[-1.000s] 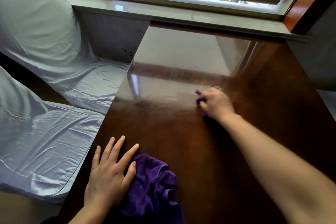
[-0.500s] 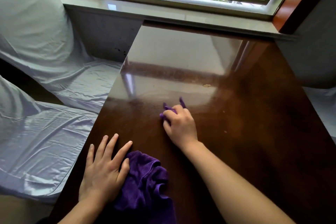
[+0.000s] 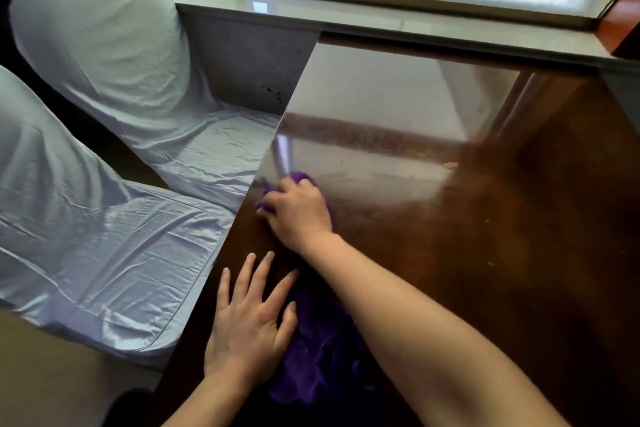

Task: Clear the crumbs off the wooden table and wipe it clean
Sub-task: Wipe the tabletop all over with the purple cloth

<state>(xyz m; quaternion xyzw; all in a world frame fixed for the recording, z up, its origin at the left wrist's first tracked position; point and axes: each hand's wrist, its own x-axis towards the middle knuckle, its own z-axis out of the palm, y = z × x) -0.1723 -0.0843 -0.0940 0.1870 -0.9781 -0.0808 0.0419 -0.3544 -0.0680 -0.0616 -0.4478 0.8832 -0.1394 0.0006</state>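
Note:
A glossy dark wooden table [image 3: 485,253] fills the right half of the head view. My right hand [image 3: 299,213] presses a small bunched purple cloth [image 3: 300,177] onto the table close to its left edge; only bits of the cloth show around the fingers. My left hand [image 3: 251,326] lies flat with spread fingers near the front left edge, its thumb side resting on a larger crumpled purple cloth [image 3: 322,364], partly hidden under my right forearm. A pale crumb [image 3: 449,165] lies mid-table, and smaller specks [image 3: 487,220] sit to the right.
Two chairs in pale satin covers [image 3: 104,246] stand tight against the table's left edge. A window sill [image 3: 381,15] and window run along the far end. An orange-red wall edge [image 3: 620,17] is at the far right.
My right hand has swept the small cloth leftward across the table, from the middle to near the left edge. My left hand has stayed flat beside the larger cloth.

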